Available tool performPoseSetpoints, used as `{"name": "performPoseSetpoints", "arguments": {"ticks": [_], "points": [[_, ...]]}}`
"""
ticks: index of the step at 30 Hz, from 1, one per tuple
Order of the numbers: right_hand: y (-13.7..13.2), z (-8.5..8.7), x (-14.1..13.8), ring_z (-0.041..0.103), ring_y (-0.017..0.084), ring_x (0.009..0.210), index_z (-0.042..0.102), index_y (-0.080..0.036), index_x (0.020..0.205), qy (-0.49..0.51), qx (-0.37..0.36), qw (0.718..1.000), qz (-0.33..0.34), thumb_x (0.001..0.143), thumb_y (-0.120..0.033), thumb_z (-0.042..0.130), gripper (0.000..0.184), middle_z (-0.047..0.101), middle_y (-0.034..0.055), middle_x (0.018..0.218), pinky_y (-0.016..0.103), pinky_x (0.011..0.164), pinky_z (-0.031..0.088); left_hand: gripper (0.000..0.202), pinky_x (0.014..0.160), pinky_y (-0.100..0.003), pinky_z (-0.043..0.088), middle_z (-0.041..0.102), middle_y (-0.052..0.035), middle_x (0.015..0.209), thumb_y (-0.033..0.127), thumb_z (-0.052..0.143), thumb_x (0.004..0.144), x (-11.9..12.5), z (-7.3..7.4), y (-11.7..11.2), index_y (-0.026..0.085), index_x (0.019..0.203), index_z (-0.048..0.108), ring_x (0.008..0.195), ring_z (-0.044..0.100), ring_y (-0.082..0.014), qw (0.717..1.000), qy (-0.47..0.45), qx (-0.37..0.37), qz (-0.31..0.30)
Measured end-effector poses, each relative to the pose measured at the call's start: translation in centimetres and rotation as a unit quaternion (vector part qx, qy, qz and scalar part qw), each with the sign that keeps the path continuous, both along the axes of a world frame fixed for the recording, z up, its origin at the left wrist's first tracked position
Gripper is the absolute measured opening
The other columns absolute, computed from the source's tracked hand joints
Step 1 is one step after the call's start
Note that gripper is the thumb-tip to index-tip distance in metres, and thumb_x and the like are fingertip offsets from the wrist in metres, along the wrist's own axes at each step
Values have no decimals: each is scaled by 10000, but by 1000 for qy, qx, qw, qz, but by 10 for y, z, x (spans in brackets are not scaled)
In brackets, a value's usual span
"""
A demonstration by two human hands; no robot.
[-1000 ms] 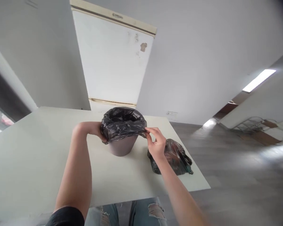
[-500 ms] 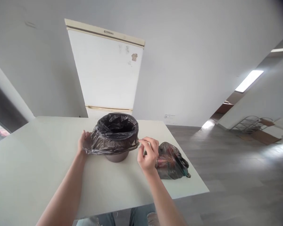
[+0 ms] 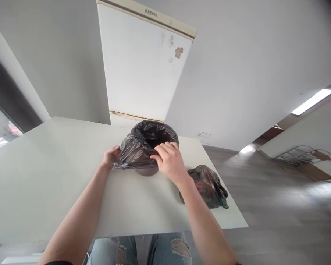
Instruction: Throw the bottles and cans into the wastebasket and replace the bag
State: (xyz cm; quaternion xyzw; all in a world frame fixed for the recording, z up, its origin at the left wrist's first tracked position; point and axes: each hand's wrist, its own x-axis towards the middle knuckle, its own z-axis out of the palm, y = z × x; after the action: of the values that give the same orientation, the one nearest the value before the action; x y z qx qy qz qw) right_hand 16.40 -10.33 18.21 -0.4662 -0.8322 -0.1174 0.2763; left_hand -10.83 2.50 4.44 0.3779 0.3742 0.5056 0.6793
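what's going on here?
A person has both hands on a black plastic bag fitted over a bin standing on a white table. The left hand is at the bag's drawn-out left edge, its grip partly hidden; the right hand pinches the bag near the front of its mouth. The bag's mouth is open. A second, filled bag lies on the table beside the right forearm.

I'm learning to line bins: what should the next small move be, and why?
Probably ease the flared left side of the black bag down against the bin with the left hand: plastic spreads out toward that hand, away from the bin, while the right hand is at the bag's front rim.
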Motion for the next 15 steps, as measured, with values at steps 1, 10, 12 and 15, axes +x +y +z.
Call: {"name": "performPoseSetpoints", "arguments": {"ticks": [1,10,12,15], "points": [[6,3,11,621,256,926,689,-201,1027,0,-3,1000,-9,1065,-311,586,156,728,91,956,418,898,428,627,432,-271,308,218,26,461,519,680,840,1,0,1,213,508,245,417,264,-103,1000,-23,-1,-11],[39,25,148,660,310,1009,738,-165,1087,-40,-63,981,-179,990,-307,696,177,746,125,1008,462,995,442,647,426,-264,263,12,46,539,404,517,974,4,-17,13,205,537,83,447,113,-108,983,-89,-8,-163],[37,25,172,659,323,1010,742,-161,1075,-63,-73,974,-207,994,-302,677,175,739,129,982,489,1002,444,687,437,-265,253,41,51,515,412,620,911,5,-21,15,211,523,90,442,145,-100,973,-52,-18,-225],[20,30,185,654,348,1067,725,-161,1173,-68,-95,969,-218,983,-291,678,235,737,142,1063,539,1015,464,724,455,-267,236,91,53,496,387,759,793,6,-24,17,216,498,121,440,180,-85,959,-6,-16,-283]]}}
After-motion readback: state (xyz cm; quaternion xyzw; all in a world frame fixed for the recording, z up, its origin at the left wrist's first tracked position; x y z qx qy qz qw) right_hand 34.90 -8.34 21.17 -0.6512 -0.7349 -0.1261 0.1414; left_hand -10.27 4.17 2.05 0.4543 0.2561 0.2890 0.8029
